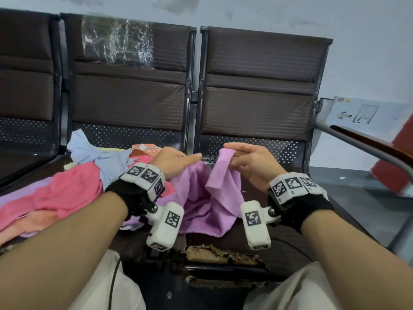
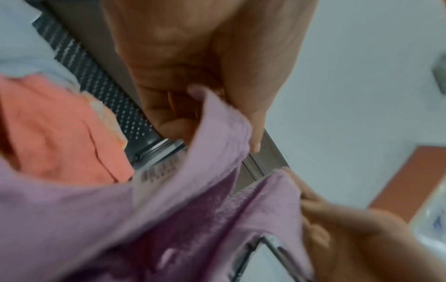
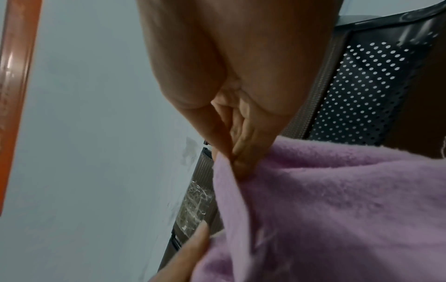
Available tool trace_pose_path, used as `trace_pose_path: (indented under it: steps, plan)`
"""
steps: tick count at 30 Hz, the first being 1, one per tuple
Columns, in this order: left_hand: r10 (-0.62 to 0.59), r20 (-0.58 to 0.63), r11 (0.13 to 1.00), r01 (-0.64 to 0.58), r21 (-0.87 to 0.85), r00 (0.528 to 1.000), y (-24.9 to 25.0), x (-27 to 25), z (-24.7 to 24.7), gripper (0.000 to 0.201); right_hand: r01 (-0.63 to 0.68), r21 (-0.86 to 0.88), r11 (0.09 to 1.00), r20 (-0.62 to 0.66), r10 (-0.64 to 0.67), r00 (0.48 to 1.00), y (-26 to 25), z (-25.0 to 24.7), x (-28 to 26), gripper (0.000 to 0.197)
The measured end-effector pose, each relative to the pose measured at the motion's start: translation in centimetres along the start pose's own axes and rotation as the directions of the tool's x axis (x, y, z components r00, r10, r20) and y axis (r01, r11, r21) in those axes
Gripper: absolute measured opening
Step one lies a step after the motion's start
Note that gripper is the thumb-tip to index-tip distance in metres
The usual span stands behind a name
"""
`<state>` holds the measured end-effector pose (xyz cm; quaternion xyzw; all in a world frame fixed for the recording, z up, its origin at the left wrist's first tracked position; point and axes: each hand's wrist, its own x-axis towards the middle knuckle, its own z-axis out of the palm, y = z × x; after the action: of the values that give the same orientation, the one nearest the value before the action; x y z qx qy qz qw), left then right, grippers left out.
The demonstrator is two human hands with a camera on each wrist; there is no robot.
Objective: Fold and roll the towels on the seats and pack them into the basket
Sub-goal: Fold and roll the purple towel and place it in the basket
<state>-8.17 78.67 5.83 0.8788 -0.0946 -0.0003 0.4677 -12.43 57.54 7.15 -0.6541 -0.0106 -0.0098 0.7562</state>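
Observation:
A purple towel (image 1: 201, 198) hangs crumpled between both hands above the front of the seats. My left hand (image 1: 176, 158) grips its left upper edge, thumb over the cloth; the left wrist view shows that hand (image 2: 212, 106) with the purple towel (image 2: 183, 209) pinched between thumb and fingers. My right hand (image 1: 245, 159) pinches the other corner, which stands up as a narrow flap; in the right wrist view that hand (image 3: 231, 148) holds the purple towel (image 3: 337, 209). A pile of towels (image 1: 55, 195), pink, orange, lilac and light blue, lies on the middle seat to the left. No basket shows.
A row of dark brown seats (image 1: 257, 86) with perforated metal backs stands against a pale wall. Clear plastic wrap (image 1: 118, 43) clings to the middle backrest. A metal armrest (image 1: 368, 148) runs at the right. The seat's front edge (image 1: 223, 253) is torn.

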Motion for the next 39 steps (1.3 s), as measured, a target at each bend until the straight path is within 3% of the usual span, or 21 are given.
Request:
trace_pose_path:
  steps: [3, 7, 9, 12, 16, 20, 24, 27, 32, 35, 37, 39]
  plan:
    - [-0.111, 0.056, 0.939, 0.123, -0.322, 0.992, 0.3, -0.1, -0.2, 0.051, 0.103, -0.155, 0.983, -0.054, -0.112, 0.992, 0.4, -0.5, -0.5, 0.057]
    - [-0.115, 0.187, 0.716, 0.212, -0.665, 0.976, 1.2, -1.0, -0.5, 0.037, 0.228, -0.314, 0.921, -0.172, -0.292, 0.941, 0.2, -0.5, -1.0, 0.054]
    - [-0.074, 0.226, 0.643, 0.22, -0.733, 0.971, 1.6, -1.7, -0.9, 0.029, 0.244, -0.369, 0.897, -0.173, -0.324, 0.93, -0.1, 0.1, -1.6, 0.046]
    - [-0.015, 0.246, 0.603, 0.205, -0.771, 0.969, 2.0, -2.5, -1.3, 0.029, 0.226, -0.338, 0.914, -0.218, -0.31, 0.925, -0.5, 1.4, -2.7, 0.028]
    - [-0.012, 0.18, 0.565, 0.155, -0.81, 0.984, 2.4, -3.1, -0.4, 0.025, 0.172, -0.206, 0.963, -0.26, -0.223, 0.94, -1.3, 2.6, -3.0, 0.016]
    - [-0.036, 0.063, 0.607, 0.072, -0.791, 0.997, 2.8, -3.0, 1.7, 0.02, 0.081, 0.171, 0.982, -0.212, -0.044, 0.976, -1.2, 2.6, -2.7, 0.017]
    - [0.006, -0.02, 0.751, -0.017, -0.66, 1.0, 3.1, -2.4, 3.7, 0.019, 0.0, 0.32, 0.947, -0.144, 0.049, 0.988, -0.3, 2.0, -2.2, 0.025]
    - [0.03, -0.024, 0.79, -0.038, -0.612, 0.999, 3.5, -2.3, 5.1, 0.019, -0.02, 0.423, 0.906, -0.156, 0.095, 0.983, -0.1, 1.3, -1.5, 0.026]
    - [0.12, 0.019, 0.84, -0.091, -0.535, 0.993, 3.7, -2.4, 5.9, 0.027, -0.072, 0.392, 0.917, -0.127, 0.132, 0.983, 0.7, 0.3, -1.0, 0.029]
    - [0.239, 0.005, 0.898, -0.219, -0.382, 0.971, 3.4, -2.4, 6.2, 0.022, -0.088, 0.39, 0.916, -0.119, 0.145, 0.982, 0.9, -0.3, -0.5, 0.032]
    - [0.227, -0.052, 0.918, -0.232, -0.323, 0.972, 3.0, -2.1, 6.2, 0.028, -0.102, 0.39, 0.915, -0.097, 0.151, 0.984, 1.2, -0.4, -0.3, 0.033]
    - [0.165, -0.088, 0.929, -0.185, -0.32, 0.982, 2.5, -1.6, 5.9, 0.023, -0.116, 0.345, 0.931, -0.094, 0.158, 0.983, 1.9, -0.4, -0.2, 0.03]
